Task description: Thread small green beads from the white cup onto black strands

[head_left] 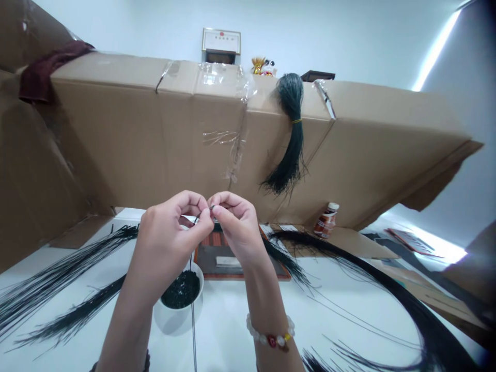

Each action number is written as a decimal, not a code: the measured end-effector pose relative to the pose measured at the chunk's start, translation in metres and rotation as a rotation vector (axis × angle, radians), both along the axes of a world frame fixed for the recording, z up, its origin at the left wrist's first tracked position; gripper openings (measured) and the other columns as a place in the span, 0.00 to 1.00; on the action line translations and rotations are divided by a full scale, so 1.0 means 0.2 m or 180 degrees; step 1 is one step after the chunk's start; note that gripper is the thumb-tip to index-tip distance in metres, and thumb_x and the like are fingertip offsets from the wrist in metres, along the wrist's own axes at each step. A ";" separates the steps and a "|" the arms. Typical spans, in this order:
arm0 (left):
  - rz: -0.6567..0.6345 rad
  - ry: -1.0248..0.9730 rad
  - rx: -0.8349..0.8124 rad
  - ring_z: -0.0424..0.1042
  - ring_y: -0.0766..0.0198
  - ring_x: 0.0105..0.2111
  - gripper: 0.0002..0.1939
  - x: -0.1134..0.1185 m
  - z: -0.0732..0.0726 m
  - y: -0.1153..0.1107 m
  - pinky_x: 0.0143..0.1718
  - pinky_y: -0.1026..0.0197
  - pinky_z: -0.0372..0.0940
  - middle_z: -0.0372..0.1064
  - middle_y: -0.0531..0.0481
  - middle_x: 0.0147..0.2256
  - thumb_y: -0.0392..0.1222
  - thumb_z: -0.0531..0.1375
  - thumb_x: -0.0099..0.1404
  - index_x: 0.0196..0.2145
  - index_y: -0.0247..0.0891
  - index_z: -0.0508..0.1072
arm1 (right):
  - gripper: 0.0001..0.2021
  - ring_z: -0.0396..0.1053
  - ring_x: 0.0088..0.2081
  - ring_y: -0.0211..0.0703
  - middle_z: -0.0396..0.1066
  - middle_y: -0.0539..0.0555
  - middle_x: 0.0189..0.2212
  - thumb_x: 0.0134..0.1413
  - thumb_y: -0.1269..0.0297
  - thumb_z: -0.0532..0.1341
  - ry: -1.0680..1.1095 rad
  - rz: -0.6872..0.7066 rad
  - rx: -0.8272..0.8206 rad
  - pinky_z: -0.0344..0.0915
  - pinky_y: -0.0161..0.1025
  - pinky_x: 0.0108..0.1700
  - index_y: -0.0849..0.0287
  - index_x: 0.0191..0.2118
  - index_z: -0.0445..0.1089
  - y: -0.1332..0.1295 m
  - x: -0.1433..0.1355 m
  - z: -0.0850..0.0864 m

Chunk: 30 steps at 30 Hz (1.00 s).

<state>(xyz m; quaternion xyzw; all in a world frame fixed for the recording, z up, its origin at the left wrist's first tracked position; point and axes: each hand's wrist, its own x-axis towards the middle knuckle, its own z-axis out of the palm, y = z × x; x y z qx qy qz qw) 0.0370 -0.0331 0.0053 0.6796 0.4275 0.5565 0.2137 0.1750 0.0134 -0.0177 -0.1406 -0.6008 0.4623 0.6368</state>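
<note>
1. Head view, hands: the left hand [170, 232] and the right hand [238, 225] meet above the bench [225, 320], fingertips almost touching. Each pinches the dark strand [192, 325] between thumb and forefinger.
2. Head view, strand: it runs down from the pinch, passes over the white bowl [202, 292] and reaches the bench's near edge, looking doubled lower down. The bowl holds small dark pieces [180, 290] and stands partly behind the left forearm.
3. Head view, bench: behind the hands lies a brown-framed board [211, 263] with a pale bar [228, 262] on it. Two dark fibre bundles [73, 263] spread toward the bench's left edge. A short dark green bundle [284, 261] lies beside the right forearm, and a long black fibre bundle [372, 274] curves toward the near right corner.
4. Head view, far side: a cardboard barrier [135, 139] rises along the bench's far edge. A tied dark green bundle [292, 139] hangs over its top, with a maroon cloth [50, 72] at its left end. A white-capped bottle [326, 221] stands at its foot, right of the hands.
5. Head view, right wrist: it wears a beaded bracelet [272, 340].
</note>
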 end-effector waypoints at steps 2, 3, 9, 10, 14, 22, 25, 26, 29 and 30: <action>-0.0052 0.0055 0.0002 0.71 0.67 0.29 0.03 0.00 0.00 0.00 0.30 0.66 0.64 0.72 0.56 0.28 0.41 0.61 0.61 0.30 0.40 0.73 | 0.07 0.67 0.28 0.34 0.70 0.47 0.25 0.48 0.63 0.71 -0.0097 -0.0057 0.0057 0.65 0.33 0.33 0.58 0.29 0.73 -0.01 0.02 0.01; -0.0080 0.0090 0.0012 0.71 0.66 0.29 0.04 0.00 -0.01 0.00 0.30 0.66 0.63 0.72 0.56 0.28 0.41 0.61 0.61 0.30 0.41 0.73 | 0.08 0.67 0.28 0.34 0.70 0.48 0.25 0.47 0.63 0.71 -0.0165 -0.0085 0.0074 0.65 0.33 0.33 0.58 0.28 0.73 -0.01 0.03 0.01; -0.0278 0.0412 0.0206 0.69 0.65 0.29 0.07 -0.01 -0.04 0.03 0.26 0.66 0.59 0.71 0.54 0.27 0.43 0.60 0.64 0.29 0.41 0.71 | 0.08 0.65 0.28 0.34 0.69 0.48 0.26 0.48 0.65 0.71 -0.0465 -0.0231 0.0041 0.63 0.33 0.32 0.59 0.28 0.72 -0.05 0.06 0.03; -0.0305 0.0434 0.0251 0.69 0.64 0.29 0.07 -0.01 -0.04 0.03 0.26 0.66 0.60 0.71 0.54 0.28 0.43 0.59 0.64 0.29 0.41 0.71 | 0.07 0.65 0.28 0.34 0.69 0.48 0.26 0.48 0.65 0.71 -0.0481 -0.0238 0.0040 0.64 0.33 0.32 0.59 0.28 0.72 -0.05 0.06 0.03; -0.0485 0.0397 0.0136 0.71 0.64 0.30 0.07 -0.02 -0.03 0.03 0.29 0.65 0.62 0.73 0.53 0.29 0.43 0.59 0.67 0.32 0.40 0.72 | 0.09 0.66 0.27 0.35 0.69 0.48 0.26 0.48 0.63 0.71 -0.0566 -0.0193 0.0024 0.64 0.33 0.30 0.58 0.29 0.71 -0.05 0.07 0.03; -0.0801 0.0088 -0.0112 0.75 0.64 0.33 0.07 -0.01 -0.02 0.02 0.32 0.66 0.66 0.77 0.51 0.31 0.45 0.61 0.67 0.34 0.40 0.75 | 0.09 0.66 0.24 0.32 0.70 0.47 0.25 0.51 0.63 0.71 -0.0606 -0.0241 0.0034 0.65 0.32 0.28 0.59 0.29 0.71 -0.05 0.12 0.04; -0.0805 -0.0157 -0.0178 0.77 0.64 0.31 0.05 0.00 -0.02 0.02 0.31 0.67 0.68 0.77 0.51 0.29 0.42 0.64 0.64 0.33 0.39 0.76 | 0.09 0.69 0.27 0.33 0.71 0.48 0.26 0.49 0.63 0.72 -0.0602 -0.0217 0.0113 0.67 0.32 0.29 0.59 0.29 0.72 -0.04 0.13 0.04; -0.0806 -0.0211 -0.0196 0.77 0.64 0.30 0.05 0.01 -0.02 0.02 0.30 0.67 0.68 0.77 0.51 0.29 0.42 0.64 0.64 0.33 0.38 0.76 | 0.09 0.69 0.27 0.34 0.71 0.48 0.26 0.50 0.62 0.72 -0.0641 -0.0225 0.0110 0.66 0.32 0.28 0.59 0.29 0.72 -0.04 0.13 0.04; -0.0823 -0.0236 -0.0210 0.77 0.64 0.30 0.05 0.02 -0.03 0.03 0.28 0.68 0.68 0.77 0.50 0.28 0.41 0.63 0.65 0.33 0.38 0.76 | 0.09 0.70 0.28 0.36 0.70 0.49 0.27 0.51 0.61 0.71 -0.0770 -0.0234 0.0128 0.65 0.31 0.24 0.58 0.31 0.72 -0.04 0.14 0.03; -0.0825 -0.0214 -0.0199 0.76 0.64 0.30 0.05 0.02 -0.03 0.03 0.28 0.68 0.68 0.76 0.51 0.28 0.41 0.63 0.65 0.33 0.38 0.76 | 0.09 0.69 0.28 0.36 0.70 0.49 0.27 0.51 0.62 0.71 -0.0796 -0.0239 0.0152 0.65 0.31 0.24 0.58 0.31 0.71 -0.04 0.15 0.03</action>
